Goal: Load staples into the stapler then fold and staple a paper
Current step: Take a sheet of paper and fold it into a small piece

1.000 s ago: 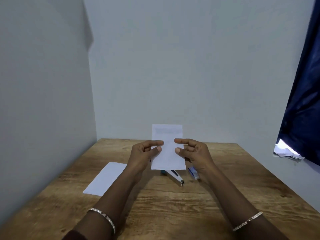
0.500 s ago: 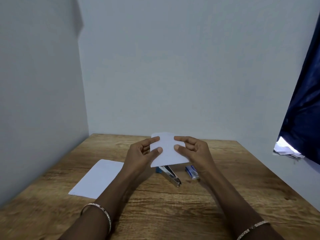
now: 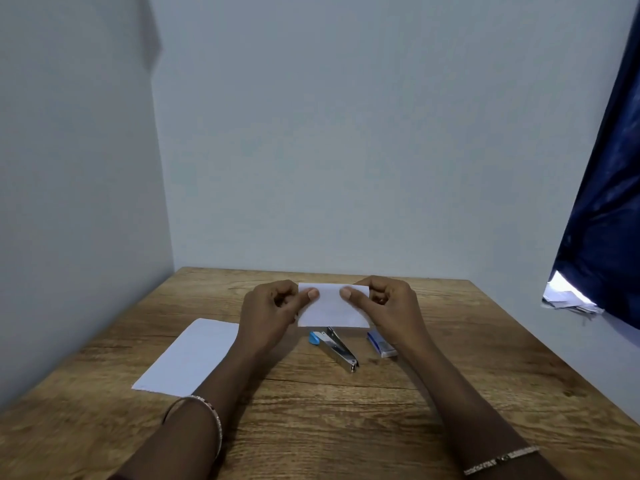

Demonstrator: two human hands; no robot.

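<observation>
A small folded white paper (image 3: 332, 310) is held above the wooden table (image 3: 346, 410). My left hand (image 3: 273, 311) pinches its upper left edge between thumb and fingers. My right hand (image 3: 384, 303) pinches its upper right edge the same way. Just below the paper, a metal stapler (image 3: 337, 348) with a blue end lies on the table, its tip pointing toward me and to the right. A small blue and white staple box (image 3: 381, 344) lies to the right of the stapler, beside my right wrist.
A second white sheet (image 3: 188, 356) lies flat on the table to the left, partly under my left forearm. Grey walls close the left and far sides. A dark blue curtain (image 3: 606, 202) hangs at the right.
The paper stood tall and upright between my hands; its top half has come down and it is now a short wide rectangle, with both thumbs pressing along its upper edge.
</observation>
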